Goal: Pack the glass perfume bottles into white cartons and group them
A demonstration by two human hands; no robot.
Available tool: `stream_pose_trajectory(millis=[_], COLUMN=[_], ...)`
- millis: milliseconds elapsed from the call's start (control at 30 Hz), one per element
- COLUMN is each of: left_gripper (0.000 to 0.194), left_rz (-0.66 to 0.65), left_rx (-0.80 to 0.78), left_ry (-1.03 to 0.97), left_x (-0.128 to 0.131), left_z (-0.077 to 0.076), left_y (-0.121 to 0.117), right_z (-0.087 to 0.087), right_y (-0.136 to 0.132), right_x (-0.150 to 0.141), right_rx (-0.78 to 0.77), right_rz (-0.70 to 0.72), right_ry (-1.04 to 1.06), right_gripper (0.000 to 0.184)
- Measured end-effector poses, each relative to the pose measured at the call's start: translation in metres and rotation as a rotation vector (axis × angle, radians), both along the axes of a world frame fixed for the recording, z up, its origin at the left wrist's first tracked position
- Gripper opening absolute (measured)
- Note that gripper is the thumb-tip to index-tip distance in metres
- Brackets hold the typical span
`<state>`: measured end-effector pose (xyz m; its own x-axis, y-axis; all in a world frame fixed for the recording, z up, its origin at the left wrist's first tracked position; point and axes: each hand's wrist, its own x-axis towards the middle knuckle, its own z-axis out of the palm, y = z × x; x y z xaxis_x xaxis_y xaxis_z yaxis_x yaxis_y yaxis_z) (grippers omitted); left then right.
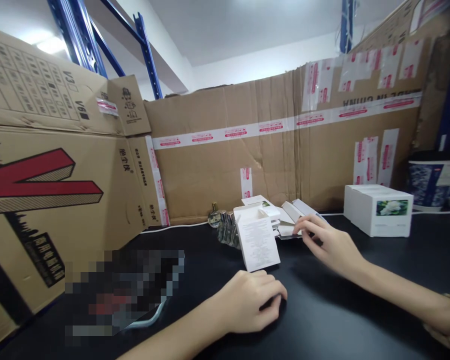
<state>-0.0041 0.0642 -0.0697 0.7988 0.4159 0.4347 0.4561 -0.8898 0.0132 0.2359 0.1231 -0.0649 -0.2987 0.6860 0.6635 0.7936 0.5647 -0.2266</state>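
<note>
The counter looked smooth, faintly glossy; the cardboard behind, matt and creased under shiny plastic tape. Mid-frame, the bottles were glass, the carton smooth card. Upper left, the rack was glossy metal.

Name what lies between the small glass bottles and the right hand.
In the head view, an open white box with printed text and a jumble of white cartons lie between the glass bottles and the right hand.

Blue rack behind taped cardboard; bucket right.
</note>
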Motion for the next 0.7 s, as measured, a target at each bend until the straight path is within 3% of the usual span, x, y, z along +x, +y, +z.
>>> stream_pose_trajectory(millis=[133,300,400,700], left_gripper=[0.017,0.019,0.019,0.012], left_rz=[0.008,0.014,0.023,0.012], left_rx=[-0.016,-0.079,-0.110,-0.069], left_ry=[0.012,-0.011,-0.025,-0.016], left_x=[-0.001,0.000,0.000,-0.001], left_z=[0.000,0.001,0.001,0.000], left_y=[-0.001,-0.001,0.000,0.000], right_z=[-0.002,-0.017,-0.017,-0.015], right_y=[0.019,0.041,0.042,0.053], right_x=[0.018,0.026,0.025,0.037], right_rx=[0.135,0.109,0.108,-0.046], right_rz=[-0.170,-0.177,-0.247,-0.271], right_ry=[0.051,0.262,0.353,0.412], right_gripper=[0.024,0.032,0.037,0.040])
